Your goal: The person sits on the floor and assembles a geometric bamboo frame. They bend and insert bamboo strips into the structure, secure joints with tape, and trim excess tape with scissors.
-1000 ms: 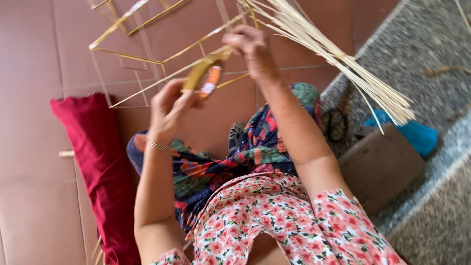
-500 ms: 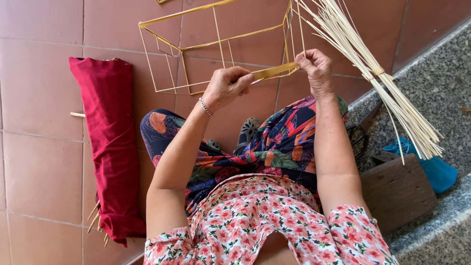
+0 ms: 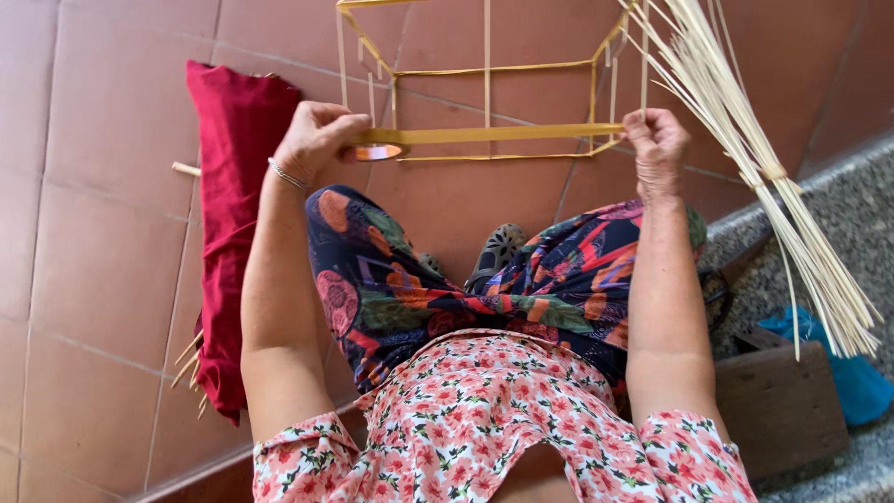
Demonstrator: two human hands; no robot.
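Reddish-brown floor tiles fill the left and top of the frame, and a grey speckled stone step runs down the right side. At the left lies a long red cloth bundle holding thin bamboo sticks, whose ends poke out at its lower edge and one at its left side. Just right of it, in the upper middle, the left hand is curled around a roll of yellow tape, fingers closed over it. A strip of tape runs level from the roll to the right hand, which pinches the strip's end against an upright of a box-shaped frame of thin bamboo strips standing at the top centre. Below the hands, the person's lap shows dark patterned trousers and a pink floral top, with a dark sandal between the knees. At the upper right a tied sheaf of pale bamboo splints slants down toward a brown wooden block and a blue object at the lower right.
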